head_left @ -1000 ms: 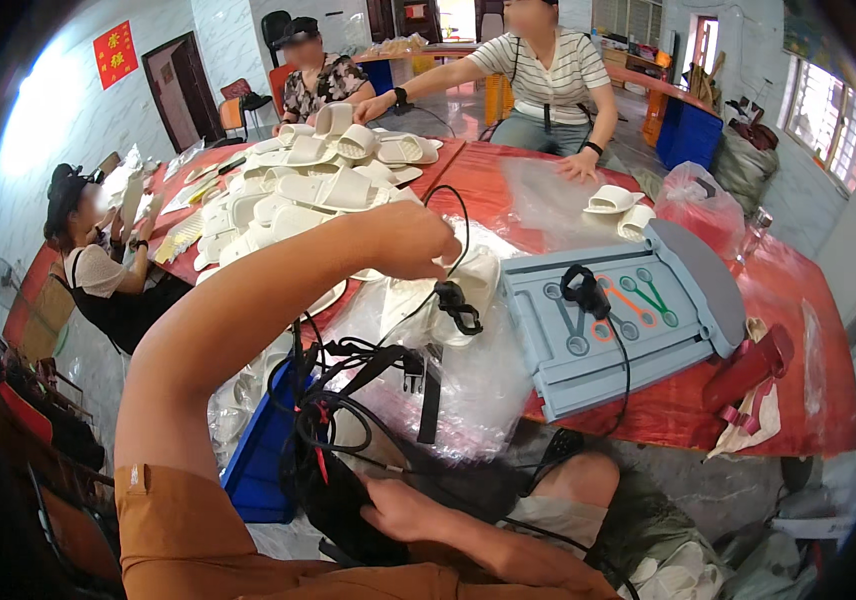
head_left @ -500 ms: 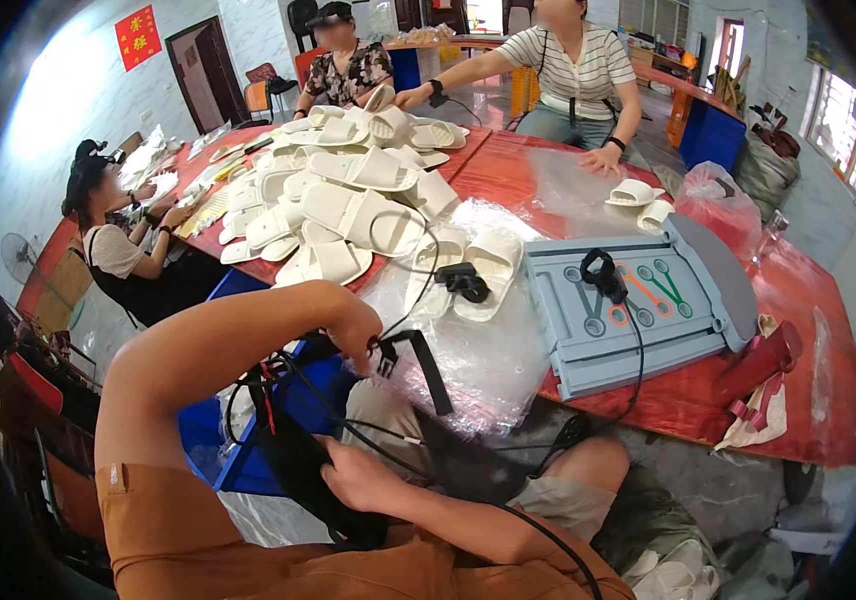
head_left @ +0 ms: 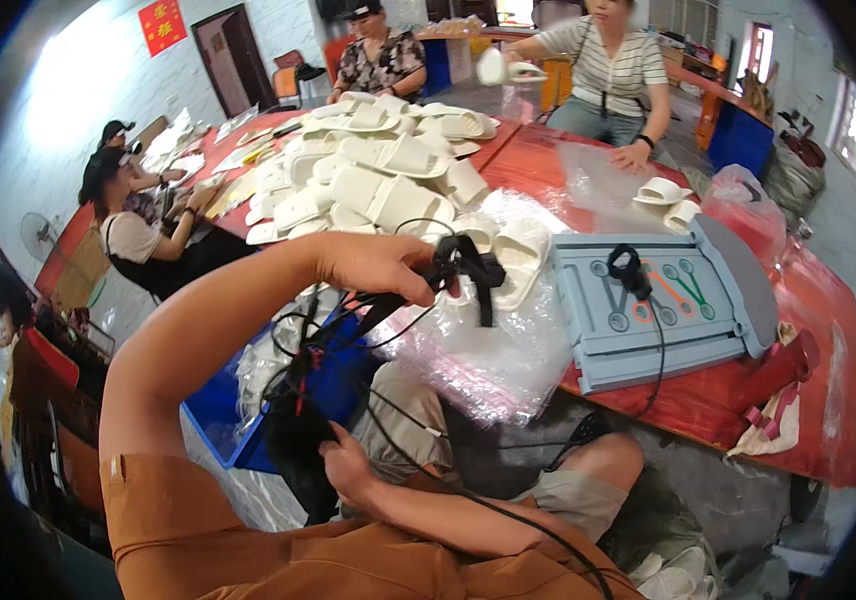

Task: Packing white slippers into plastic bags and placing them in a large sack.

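Observation:
My left hand (head_left: 380,268) is closed on a black strap (head_left: 485,300), over the near edge of the slipper pile. Just beyond its fingers is a small black device (head_left: 468,262) with a cable, overlapping the strap, so I cannot tell whether the two are joined. Lower down, my right hand (head_left: 346,466) grips a black cloth pouch (head_left: 298,450) near my lap; tangled black cables (head_left: 323,340) run up from it. A pair of white slippers (head_left: 523,255) lies on clear plastic wrap beside the device.
White slippers (head_left: 388,200) are heaped on the red table (head_left: 508,150). On the right are a grey-blue folding board (head_left: 588,350) bearing another black strap device (head_left: 630,270), and a red plastic bag (head_left: 746,205). A blue crate (head_left: 223,425) stands below. Several people sit around the table.
My left hand has moved up and forward with the strap, reaching the black device by the slippers. My right hand stays on the pouch. Across the table, a person has lifted slippers.

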A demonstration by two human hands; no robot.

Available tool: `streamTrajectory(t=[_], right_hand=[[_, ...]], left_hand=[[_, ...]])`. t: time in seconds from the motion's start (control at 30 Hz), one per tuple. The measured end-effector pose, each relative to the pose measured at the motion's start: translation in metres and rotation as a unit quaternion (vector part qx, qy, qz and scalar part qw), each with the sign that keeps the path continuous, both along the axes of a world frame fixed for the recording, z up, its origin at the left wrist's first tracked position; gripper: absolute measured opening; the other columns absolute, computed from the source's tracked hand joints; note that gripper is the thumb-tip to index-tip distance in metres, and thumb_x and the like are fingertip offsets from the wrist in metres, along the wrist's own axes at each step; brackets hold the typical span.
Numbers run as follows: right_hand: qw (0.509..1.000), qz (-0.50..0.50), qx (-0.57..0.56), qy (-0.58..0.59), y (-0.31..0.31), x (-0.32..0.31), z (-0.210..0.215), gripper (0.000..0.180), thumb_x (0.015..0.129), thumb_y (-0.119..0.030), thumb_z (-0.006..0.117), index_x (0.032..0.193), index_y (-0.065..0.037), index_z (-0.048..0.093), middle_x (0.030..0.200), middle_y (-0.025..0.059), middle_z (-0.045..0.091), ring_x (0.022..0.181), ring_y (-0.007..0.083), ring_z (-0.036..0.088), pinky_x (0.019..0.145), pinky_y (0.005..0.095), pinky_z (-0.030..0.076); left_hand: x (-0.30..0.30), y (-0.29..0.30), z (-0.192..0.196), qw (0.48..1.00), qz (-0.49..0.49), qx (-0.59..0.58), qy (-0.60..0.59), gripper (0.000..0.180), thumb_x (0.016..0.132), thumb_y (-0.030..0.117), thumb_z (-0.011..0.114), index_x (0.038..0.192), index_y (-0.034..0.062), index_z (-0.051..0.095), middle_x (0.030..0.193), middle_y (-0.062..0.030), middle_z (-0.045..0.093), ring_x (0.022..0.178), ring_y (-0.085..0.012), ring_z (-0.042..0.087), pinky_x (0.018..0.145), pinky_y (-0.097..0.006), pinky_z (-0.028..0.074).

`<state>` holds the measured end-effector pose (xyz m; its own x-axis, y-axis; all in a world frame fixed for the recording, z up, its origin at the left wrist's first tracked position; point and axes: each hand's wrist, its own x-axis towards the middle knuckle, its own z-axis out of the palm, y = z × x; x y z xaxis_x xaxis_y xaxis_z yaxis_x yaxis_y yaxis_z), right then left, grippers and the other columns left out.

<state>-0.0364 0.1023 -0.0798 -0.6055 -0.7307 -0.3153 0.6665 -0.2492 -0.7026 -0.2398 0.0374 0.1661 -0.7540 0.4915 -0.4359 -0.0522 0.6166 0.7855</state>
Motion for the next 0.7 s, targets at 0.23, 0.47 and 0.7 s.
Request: streamTrajectory(t=[0.23, 0.47, 0.7], right_hand=[[0.989, 0.057, -0.022, -0.135, 0.017, 0.035, -0.046, 0.043, 0.085, 0.001, 0.046, 0.128, 0.001, 0.056, 0.117, 0.0077, 0.063, 0.107, 0.0194, 0.053, 0.100, 0.0300, 0.039], [0.967, 0.195, -0.030, -0.159, 0.045, 0.030, 0.006, 0.044, 0.087, -0.007, 0.045, 0.129, 0.000, 0.054, 0.114, 0.0077, 0.062, 0.102, 0.0187, 0.056, 0.094, 0.0313, 0.044], [0.973, 0.208, -0.083, -0.060, 0.050, 0.026, 0.009, 0.045, 0.087, -0.007, 0.043, 0.130, 0.001, 0.054, 0.116, 0.0073, 0.062, 0.103, 0.0157, 0.056, 0.093, 0.0288, 0.044]], left_hand=[[0.022, -0.036, -0.006, 0.991, 0.005, -0.112, 0.078, 0.030, 0.085, 0.006, 0.066, 0.114, 0.0033, 0.058, 0.090, -0.0013, 0.060, 0.086, -0.0118, 0.055, 0.078, -0.030, 0.047], [0.067, -0.043, -0.023, 0.936, 0.051, -0.239, 0.252, 0.046, 0.087, 0.031, 0.073, 0.116, -0.0001, 0.056, 0.088, -0.0131, 0.064, 0.085, -0.0205, 0.060, 0.077, -0.037, 0.048], [0.114, -0.084, -0.022, 0.889, 0.245, 0.004, 0.387, 0.066, 0.088, 0.023, 0.072, 0.144, 0.0037, 0.041, 0.123, -0.0111, 0.059, 0.122, -0.0200, 0.052, 0.107, -0.037, 0.037]])
